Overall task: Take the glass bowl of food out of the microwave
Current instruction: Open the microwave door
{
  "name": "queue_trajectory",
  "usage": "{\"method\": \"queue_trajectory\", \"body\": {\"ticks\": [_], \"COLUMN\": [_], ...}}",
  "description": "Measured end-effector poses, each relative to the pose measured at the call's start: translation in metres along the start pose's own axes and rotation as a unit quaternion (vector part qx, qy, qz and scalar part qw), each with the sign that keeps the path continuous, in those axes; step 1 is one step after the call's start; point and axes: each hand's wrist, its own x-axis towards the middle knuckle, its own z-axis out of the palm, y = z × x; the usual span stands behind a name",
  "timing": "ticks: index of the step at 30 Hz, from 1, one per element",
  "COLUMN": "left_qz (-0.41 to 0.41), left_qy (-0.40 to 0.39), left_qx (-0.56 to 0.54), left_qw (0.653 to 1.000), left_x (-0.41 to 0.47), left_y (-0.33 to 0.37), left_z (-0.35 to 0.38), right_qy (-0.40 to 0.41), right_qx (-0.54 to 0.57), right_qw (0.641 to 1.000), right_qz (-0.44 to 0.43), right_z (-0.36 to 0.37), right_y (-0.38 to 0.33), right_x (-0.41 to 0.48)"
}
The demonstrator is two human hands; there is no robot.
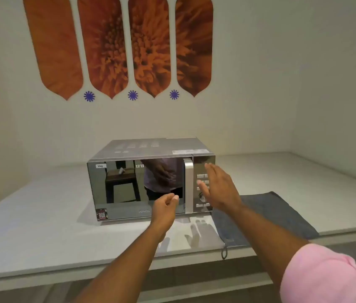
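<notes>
A silver microwave [129, 149] stands on the white counter [41, 215] with its mirrored door [124, 189] shut. The glass bowl is hidden behind that door. My right hand [218, 189] is raised flat, fingers apart, in front of the control panel [203, 202], just right of the vertical door handle [189, 184]. It holds nothing. My left hand [165, 207] hovers before the lower right part of the door, fingers loosely curled and empty, a little left of the handle.
A blue-grey cloth [281, 217] lies flat on the counter to the right of the microwave, its loop hanging over the front edge. A wall with orange flower panels [118, 44] rises behind. A side wall closes the counter at the far right.
</notes>
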Motion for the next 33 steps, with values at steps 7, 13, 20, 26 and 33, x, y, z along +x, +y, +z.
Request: {"method": "queue_trajectory", "body": {"ticks": [7, 13, 20, 26, 33], "left_qz": [0.025, 0.062, 0.045, 0.040, 0.172], "left_qy": [0.013, 0.020, 0.043, 0.042, 0.067], "left_qx": [-0.007, 0.017, 0.030, 0.035, 0.141], "left_qw": [1.000, 0.998, 0.998, 0.998, 0.973], "left_x": [0.044, 0.076, 0.086, 0.073, 0.009], "left_y": [0.019, 0.025, 0.018, 0.017, 0.033], "left_z": [0.040, 0.057, 0.064, 0.061, 0.011], "right_qy": [-0.018, -0.092, -0.060, -0.063, -0.064], "right_qx": [-0.065, -0.044, -0.043, -0.028, -0.026], "right_qw": [0.996, 0.992, 0.995, 0.996, 0.997], "right_qz": [-0.063, -0.072, -0.068, -0.053, -0.042], "right_z": [-0.003, 0.004, 0.014, 0.014, 0.010], "right_y": [0.011, 0.022, 0.026, 0.026, 0.021], "right_x": [0.065, 0.103, 0.108, 0.109, 0.106]}}
